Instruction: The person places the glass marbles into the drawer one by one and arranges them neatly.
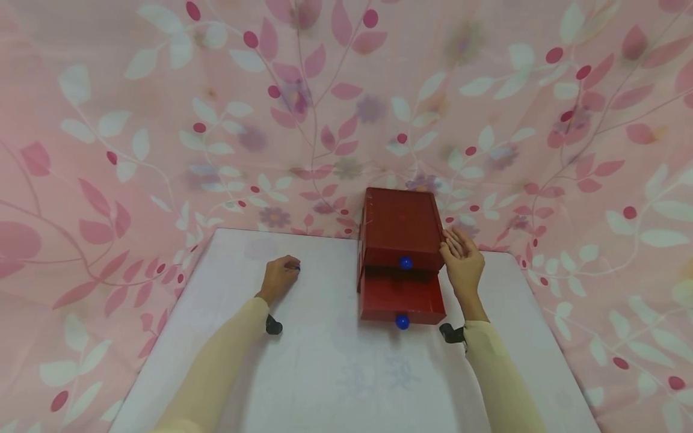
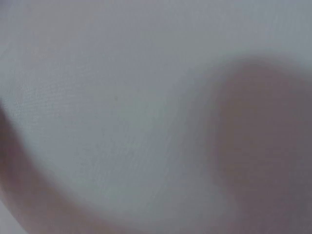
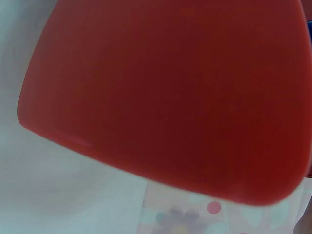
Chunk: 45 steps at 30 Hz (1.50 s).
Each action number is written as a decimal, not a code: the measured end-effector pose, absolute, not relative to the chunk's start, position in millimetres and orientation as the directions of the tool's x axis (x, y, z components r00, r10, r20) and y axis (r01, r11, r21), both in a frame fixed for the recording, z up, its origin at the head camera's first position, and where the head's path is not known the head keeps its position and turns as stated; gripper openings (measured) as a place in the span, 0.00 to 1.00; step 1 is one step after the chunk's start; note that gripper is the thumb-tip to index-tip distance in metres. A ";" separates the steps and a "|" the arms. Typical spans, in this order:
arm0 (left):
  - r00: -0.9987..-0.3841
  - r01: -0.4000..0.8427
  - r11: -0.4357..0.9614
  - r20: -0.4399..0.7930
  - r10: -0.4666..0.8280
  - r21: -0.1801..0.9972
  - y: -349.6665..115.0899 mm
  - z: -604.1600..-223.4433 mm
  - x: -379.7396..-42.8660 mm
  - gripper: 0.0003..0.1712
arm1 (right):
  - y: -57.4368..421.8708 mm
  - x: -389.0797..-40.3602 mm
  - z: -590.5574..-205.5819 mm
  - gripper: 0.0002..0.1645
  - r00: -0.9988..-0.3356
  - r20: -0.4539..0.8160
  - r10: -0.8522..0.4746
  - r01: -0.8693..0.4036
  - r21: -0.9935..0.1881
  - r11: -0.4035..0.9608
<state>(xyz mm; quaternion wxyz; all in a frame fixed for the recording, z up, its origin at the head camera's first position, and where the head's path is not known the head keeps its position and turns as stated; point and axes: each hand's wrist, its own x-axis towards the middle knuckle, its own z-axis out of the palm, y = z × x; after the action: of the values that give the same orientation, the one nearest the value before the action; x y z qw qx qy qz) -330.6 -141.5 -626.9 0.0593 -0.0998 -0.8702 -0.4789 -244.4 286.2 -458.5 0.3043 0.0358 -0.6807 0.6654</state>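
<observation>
A small red two-drawer cabinet stands at the back of the white table. Its lower drawer is pulled out, with a blue round knob on the front; the upper drawer, with its own blue knob, is in. My right hand rests against the cabinet's right side, fingers extended. The drawer's red wall fills much of the right wrist view. To the left of the cabinet, my left hand is low over the table, pinching a small dark blue thing, mostly hidden by the fingers.
The white table has faint blue marks near its front middle. Pink leaf-patterned cloth hangs close behind the cabinet and along both sides. Only blurred fingers and a pale surface show in the left wrist view.
</observation>
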 end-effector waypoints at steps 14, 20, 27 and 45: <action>-0.950 0.313 0.463 0.274 0.151 0.829 -127.4 -618.1 -327.3 0.13 | 286.6 -243.8 -457.8 0.28 -0.813 0.456 0.363 -0.450 -0.887 0.106; -0.921 0.390 0.446 0.345 0.183 0.805 -124.5 -612.7 -330.2 0.12 | 286.2 -243.7 -456.8 0.28 -0.818 0.445 0.365 -0.445 -0.891 0.090; -0.904 0.428 0.393 0.386 0.186 0.814 -115.9 -602.1 -330.8 0.12 | 285.5 -243.2 -456.4 0.28 -0.819 0.442 0.365 -0.441 -0.893 0.092; -0.896 0.434 0.165 0.404 0.183 0.886 -81.6 -568.2 -317.5 0.13 | 285.6 -243.0 -456.8 0.28 -0.818 0.445 0.364 -0.441 -0.892 0.101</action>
<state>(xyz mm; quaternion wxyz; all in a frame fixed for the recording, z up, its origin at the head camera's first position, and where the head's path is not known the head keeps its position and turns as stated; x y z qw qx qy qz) -317.5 -81.6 -568.2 0.1022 -0.2037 -0.7565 -0.6130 -243.0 285.6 -456.8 0.3003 0.0283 -0.6783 0.6700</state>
